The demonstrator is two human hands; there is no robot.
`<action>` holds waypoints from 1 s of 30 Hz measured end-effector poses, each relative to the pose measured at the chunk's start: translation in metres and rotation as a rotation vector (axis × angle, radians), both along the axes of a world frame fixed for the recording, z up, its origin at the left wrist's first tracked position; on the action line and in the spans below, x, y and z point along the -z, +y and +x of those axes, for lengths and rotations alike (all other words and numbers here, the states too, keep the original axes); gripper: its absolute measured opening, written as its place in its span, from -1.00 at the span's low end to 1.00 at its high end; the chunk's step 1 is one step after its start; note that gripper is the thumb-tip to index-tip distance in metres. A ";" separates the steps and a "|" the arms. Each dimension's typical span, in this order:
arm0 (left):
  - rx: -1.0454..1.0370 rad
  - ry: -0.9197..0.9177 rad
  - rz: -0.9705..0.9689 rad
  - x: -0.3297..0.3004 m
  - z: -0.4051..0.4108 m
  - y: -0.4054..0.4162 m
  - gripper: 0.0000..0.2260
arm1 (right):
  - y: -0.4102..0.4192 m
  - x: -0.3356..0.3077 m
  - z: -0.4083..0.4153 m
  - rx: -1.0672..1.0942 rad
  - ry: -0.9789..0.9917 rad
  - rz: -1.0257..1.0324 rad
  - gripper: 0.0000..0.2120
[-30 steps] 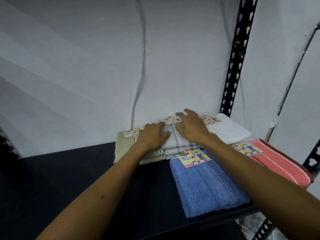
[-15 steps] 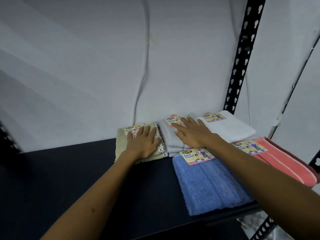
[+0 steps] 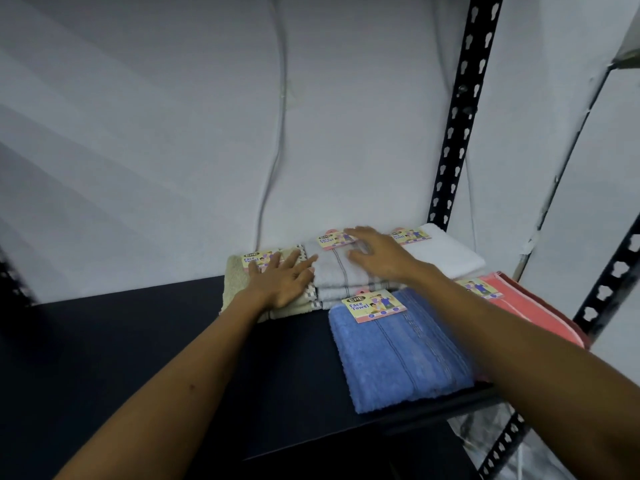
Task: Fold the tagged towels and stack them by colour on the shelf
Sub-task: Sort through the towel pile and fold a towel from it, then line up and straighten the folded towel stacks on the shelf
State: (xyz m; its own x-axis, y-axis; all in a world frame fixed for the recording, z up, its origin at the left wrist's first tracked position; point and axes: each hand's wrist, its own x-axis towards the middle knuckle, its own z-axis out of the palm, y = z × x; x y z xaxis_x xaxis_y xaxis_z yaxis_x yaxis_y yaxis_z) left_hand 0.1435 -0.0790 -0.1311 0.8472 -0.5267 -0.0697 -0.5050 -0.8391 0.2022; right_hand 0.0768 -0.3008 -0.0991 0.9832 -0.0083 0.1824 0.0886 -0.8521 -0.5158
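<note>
A row of folded tagged towels lies along the back of the black shelf (image 3: 121, 341). My left hand (image 3: 282, 280) lies flat on the beige towel (image 3: 239, 285) at the left, fingers straight, fingertips against the side of the grey towel stack (image 3: 334, 273). My right hand (image 3: 377, 256) rests flat on top of that grey stack, fingers spread. A white towel (image 3: 446, 258) sits to the right of it. In front lie a blue towel (image 3: 398, 351) and a coral towel (image 3: 526, 306), each with a yellow tag.
A black slotted upright (image 3: 460, 119) rises at the shelf's back right corner, another (image 3: 609, 271) at the right edge. A white wall with a hanging cable (image 3: 277, 140) stands behind. The shelf's left half is bare.
My left hand has slid off the grey stack onto the beige towel. My right hand has stayed on the grey stack, shifting slightly back and right.
</note>
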 end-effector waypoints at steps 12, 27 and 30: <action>0.125 -0.131 -0.560 -0.019 -0.126 -0.052 -0.62 | -0.092 -0.007 -0.159 0.086 0.033 -0.286 -0.45; 0.105 -0.043 0.054 0.011 -0.174 -0.102 -0.33 | -0.101 0.040 -0.185 0.217 0.242 -0.401 -0.20; 0.095 -0.049 0.043 0.012 -0.177 -0.100 -0.32 | -0.099 0.040 -0.183 0.230 0.280 -0.367 -0.27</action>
State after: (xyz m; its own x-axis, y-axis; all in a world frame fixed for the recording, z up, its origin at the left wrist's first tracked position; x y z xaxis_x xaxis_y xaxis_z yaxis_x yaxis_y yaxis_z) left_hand -0.0331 -0.1790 -0.1426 0.7968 -0.6019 -0.0537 -0.5908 -0.7946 0.1401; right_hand -0.1063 -0.3994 -0.1392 0.9751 -0.2145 -0.0557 -0.2207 -0.9628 -0.1562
